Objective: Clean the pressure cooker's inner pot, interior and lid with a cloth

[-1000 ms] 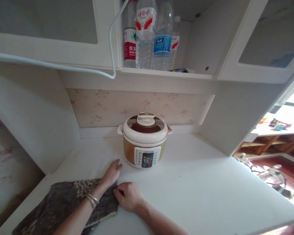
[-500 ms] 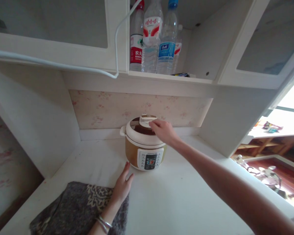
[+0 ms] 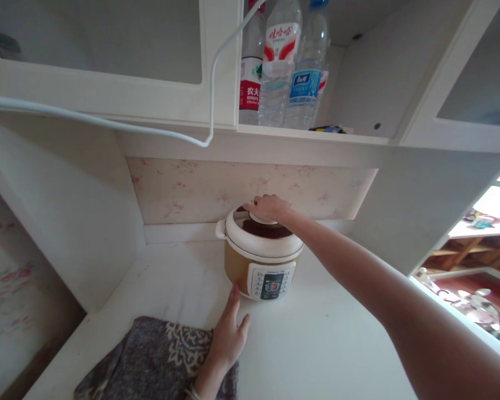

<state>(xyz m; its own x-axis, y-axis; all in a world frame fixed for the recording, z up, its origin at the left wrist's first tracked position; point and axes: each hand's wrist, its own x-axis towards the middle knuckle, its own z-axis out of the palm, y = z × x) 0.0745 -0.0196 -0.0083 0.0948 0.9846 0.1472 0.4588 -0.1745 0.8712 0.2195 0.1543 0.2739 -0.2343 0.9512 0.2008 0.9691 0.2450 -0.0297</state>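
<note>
A white and gold electric pressure cooker (image 3: 238, 269) stands at the back of the white counter, its button panel (image 3: 272, 282) facing me. My right hand (image 3: 270, 208) is closed over the handle on top of the cooker's lid (image 3: 250, 240), covering most of that handle. The lid sits level on the pot. Low in front of the cooker is my left hand (image 3: 229, 338), open, thumb apart from the outstretched fingers. Its fingertips reach the cooker's lower left edge; whether they touch I cannot tell. Beneath the left wrist lies a folded dark grey patterned cloth (image 3: 150, 358).
Several plastic bottles (image 3: 278, 78) stand on the open shelf of the wall cabinet above. A white cable (image 3: 150, 131) hangs across the cabinet front. Side panels (image 3: 404, 205) bound the counter (image 3: 316, 339) left and right. Beyond the right panel is a wooden shelf unit (image 3: 479, 250).
My right hand has gone from the near side of the lid handle to lying over its top. The view has shifted left, so everything appears further right. My left hand stays open by the cooker.
</note>
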